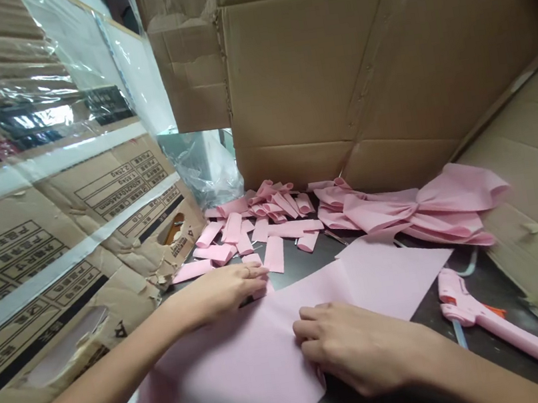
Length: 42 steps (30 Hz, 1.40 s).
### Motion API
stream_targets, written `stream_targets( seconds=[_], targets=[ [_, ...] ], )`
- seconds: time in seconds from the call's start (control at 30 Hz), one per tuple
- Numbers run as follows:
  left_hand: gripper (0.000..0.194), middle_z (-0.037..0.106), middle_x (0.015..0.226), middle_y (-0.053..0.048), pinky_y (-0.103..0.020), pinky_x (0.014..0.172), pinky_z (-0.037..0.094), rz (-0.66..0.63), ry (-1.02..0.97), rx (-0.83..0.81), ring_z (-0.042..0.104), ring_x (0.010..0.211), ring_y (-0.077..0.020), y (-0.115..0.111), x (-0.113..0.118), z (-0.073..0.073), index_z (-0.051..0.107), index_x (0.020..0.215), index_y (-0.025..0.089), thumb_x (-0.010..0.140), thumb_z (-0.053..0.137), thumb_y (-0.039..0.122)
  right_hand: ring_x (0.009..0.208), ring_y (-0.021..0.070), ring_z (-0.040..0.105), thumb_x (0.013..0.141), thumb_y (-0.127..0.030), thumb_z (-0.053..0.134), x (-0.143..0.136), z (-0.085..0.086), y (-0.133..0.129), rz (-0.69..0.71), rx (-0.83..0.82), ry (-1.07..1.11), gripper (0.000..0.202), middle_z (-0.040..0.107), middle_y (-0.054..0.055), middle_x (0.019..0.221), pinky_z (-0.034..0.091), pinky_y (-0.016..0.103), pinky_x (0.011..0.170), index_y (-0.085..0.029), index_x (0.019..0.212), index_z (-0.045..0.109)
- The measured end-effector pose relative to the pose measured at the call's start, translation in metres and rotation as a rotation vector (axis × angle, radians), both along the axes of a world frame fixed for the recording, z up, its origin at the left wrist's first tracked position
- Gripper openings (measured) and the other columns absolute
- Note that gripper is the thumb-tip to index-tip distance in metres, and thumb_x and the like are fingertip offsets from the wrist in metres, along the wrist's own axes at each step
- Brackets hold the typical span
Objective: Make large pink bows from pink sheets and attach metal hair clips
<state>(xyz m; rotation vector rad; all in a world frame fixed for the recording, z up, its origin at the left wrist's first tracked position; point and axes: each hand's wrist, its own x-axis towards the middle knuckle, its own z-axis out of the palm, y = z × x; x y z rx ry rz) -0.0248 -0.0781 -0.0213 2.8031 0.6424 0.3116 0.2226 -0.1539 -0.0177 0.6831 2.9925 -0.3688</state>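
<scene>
A large sheet of pink material [252,359] lies across the dark table in the head view, its near left part hanging over the edge. My left hand [228,287] rests at the sheet's far left edge, fingers together over a small pink strip; whether it grips anything is hidden. My right hand [351,347] is on the sheet's right part with its fingers curled in, and what is under the fingertips cannot be made out. Just beyond my left hand are several small folded pink strips [274,254].
Pink bows [416,206] lie at the back right. A pink glue gun [499,322] rests on the dark table [303,265] at the right. Cardboard walls [309,67] stand behind and on both sides. Clear plastic [208,170] hangs at the back left.
</scene>
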Motion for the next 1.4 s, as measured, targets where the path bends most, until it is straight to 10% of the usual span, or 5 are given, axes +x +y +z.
stream_targets(
  seconds=[0.27,0.43,0.63,0.83,1.4],
  targets=[
    [0.038,0.057,0.13,-0.015,-0.042,0.103,0.041,0.119,0.145,0.227,0.047,0.125,-0.0244,0.038,0.023,-0.034,0.058,0.123,0.014,0.091,0.037,0.008,0.082,0.0202,0.054,0.082,-0.017,0.058,0.001,0.001,0.004,0.023,0.02,-0.008,0.006,0.065,0.005,0.088,0.036,0.032,0.062,-0.017,0.083,0.064],
    [0.046,0.055,0.127,-0.019,-0.039,0.096,0.045,0.232,0.176,0.265,0.048,0.119,-0.0259,0.046,0.048,-0.025,0.057,0.119,0.008,0.08,0.036,-0.004,0.083,0.0199,0.054,0.084,-0.016,0.056,0.0,-0.001,0.005,0.014,-0.01,0.012,0.008,0.065,0.005,0.09,0.035,0.032,0.062,-0.018,0.084,0.064],
    [0.034,0.063,0.104,-0.012,-0.038,0.082,0.051,0.476,-0.127,0.324,0.057,0.095,-0.023,-0.062,0.042,-0.002,0.056,0.11,0.012,0.081,0.042,0.001,0.08,0.0187,0.052,0.085,-0.016,0.053,-0.002,-0.006,0.004,-0.03,0.079,0.033,0.008,0.063,0.006,0.091,0.032,0.031,0.058,-0.016,0.085,0.061],
    [0.027,0.062,0.109,-0.016,-0.046,0.077,0.054,0.709,-0.084,0.418,0.058,0.099,-0.0304,-0.149,0.033,-0.049,0.057,0.112,0.012,0.088,0.052,0.022,0.081,0.0175,0.053,0.088,-0.022,0.056,0.002,-0.009,0.01,-0.027,-0.026,0.074,0.008,0.063,0.004,0.092,0.037,0.03,0.063,-0.017,0.084,0.06],
    [0.046,0.04,0.145,-0.011,-0.062,0.11,0.026,0.508,0.029,-0.023,0.031,0.137,-0.0327,-0.078,-0.034,-0.042,0.052,0.126,0.028,0.085,0.057,0.048,0.088,0.0252,0.054,0.085,-0.065,0.049,0.002,-0.039,0.023,-0.311,-0.015,0.127,0.071,0.053,0.012,0.107,0.047,0.037,0.072,-0.017,0.136,0.041]
  ],
)
